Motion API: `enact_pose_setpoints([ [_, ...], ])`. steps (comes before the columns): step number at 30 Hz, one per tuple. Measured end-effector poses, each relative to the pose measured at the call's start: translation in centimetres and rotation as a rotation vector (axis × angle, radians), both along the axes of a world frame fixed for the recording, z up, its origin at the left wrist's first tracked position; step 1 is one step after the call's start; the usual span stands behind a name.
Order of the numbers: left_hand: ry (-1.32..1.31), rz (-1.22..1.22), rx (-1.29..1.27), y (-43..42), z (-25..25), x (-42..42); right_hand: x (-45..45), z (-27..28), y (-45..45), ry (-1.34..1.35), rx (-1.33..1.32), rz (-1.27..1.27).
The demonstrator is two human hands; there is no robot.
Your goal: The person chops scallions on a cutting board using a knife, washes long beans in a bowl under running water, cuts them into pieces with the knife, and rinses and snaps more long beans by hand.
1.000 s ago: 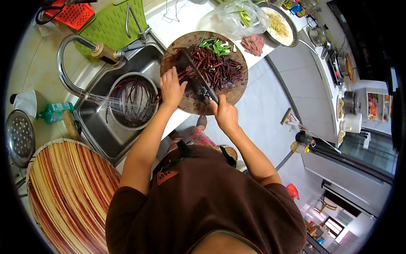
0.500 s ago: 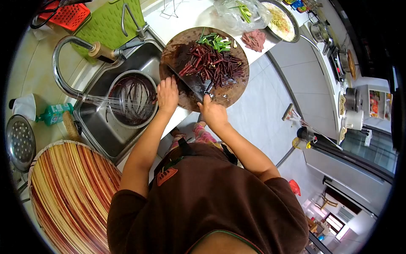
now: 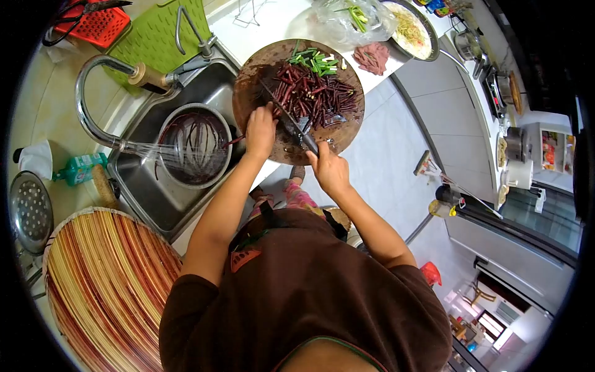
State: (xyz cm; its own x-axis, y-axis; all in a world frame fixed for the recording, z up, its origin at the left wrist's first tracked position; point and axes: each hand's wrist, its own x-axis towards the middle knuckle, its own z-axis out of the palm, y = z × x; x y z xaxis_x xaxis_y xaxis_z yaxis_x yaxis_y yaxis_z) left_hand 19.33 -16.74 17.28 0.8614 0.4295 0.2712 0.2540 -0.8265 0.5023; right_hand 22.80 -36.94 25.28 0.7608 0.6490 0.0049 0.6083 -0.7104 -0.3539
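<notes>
A round wooden chopping board [image 3: 251,77] bears a heap of cut dark-red bean pieces [image 3: 316,96] and chopped green onion [image 3: 316,61]. My right hand [image 3: 330,167] is closed on the handle of a cleaver [image 3: 288,118], whose blade stands on edge beside the heap. Just left of the blade, my left hand [image 3: 261,131] has its fingers curled over uncut dark-red beans, whose ends [image 3: 234,141] stick out on the sink side. In the sink, long beans lie in a metal bowl [image 3: 227,161] under running water.
A curved faucet [image 3: 87,118] arches over the sink [image 3: 145,204]. Behind the board are a plastic bag [image 3: 359,25], pinkish meat [image 3: 372,58] and a pan [image 3: 434,46] of food. A large striped round tray [image 3: 111,279] lies at the left.
The cleaver and my right hand moved left, then back right, and the blade is upright again. My left hand has gone from flatter fingers near the board's edge to curled fingers by the blade.
</notes>
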Motion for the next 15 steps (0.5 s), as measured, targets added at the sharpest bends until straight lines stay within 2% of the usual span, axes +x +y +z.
enact_pose_setpoints([
  [1, -0.043, 0.076, -0.083, -0.1, 0.9, -0.1, -0.3, 0.9, 0.0, 0.007, -0.03, 0.017],
  [4, -0.05, 0.132, -0.006, 0.2, 2.0, -2.9, -0.8, 0.7, -0.2, 0.016, -0.093, 0.077],
  [8, 0.034, 0.002, 0.107, 0.9, 0.8, -6.5, -1.3, -0.8, 0.1, 0.055, -0.152, 0.098],
  [15, -0.044, -0.031, 0.143, 0.5, -0.6, -6.0, -0.2, -2.8, 2.4, 0.02, -0.073, 0.038],
])
